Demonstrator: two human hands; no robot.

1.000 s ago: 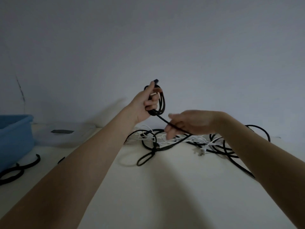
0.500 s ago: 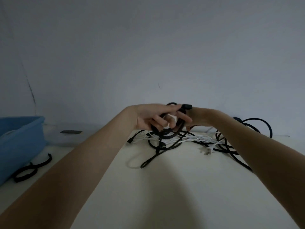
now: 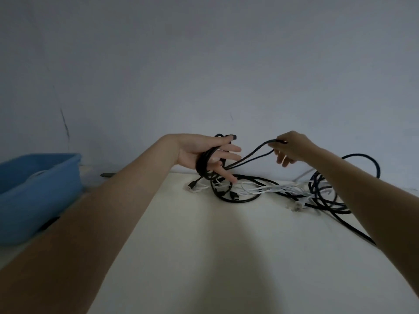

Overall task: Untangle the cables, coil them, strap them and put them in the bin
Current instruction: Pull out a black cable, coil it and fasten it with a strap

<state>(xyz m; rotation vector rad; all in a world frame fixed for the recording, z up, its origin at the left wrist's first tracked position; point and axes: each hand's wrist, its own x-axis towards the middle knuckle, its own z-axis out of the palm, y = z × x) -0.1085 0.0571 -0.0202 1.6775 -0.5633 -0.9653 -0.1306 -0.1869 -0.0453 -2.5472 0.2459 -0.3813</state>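
Hands now apart; half a second ago they met over the coil. Left hand palm up, fingers straight, black cable wound round the palm, plug end at the fingertips. Right hand pinches a loop of the same cable, drawn taut between them. Tangle of black and white cables lies at the table's far edge. Blue bin at the left edge; contents unclear.

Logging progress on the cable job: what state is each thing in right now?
left hand: fingers straight, black cable coil looped round it
right hand: pinches a loop of that cable
cable tangle: still knotted on the table
blue bin: open
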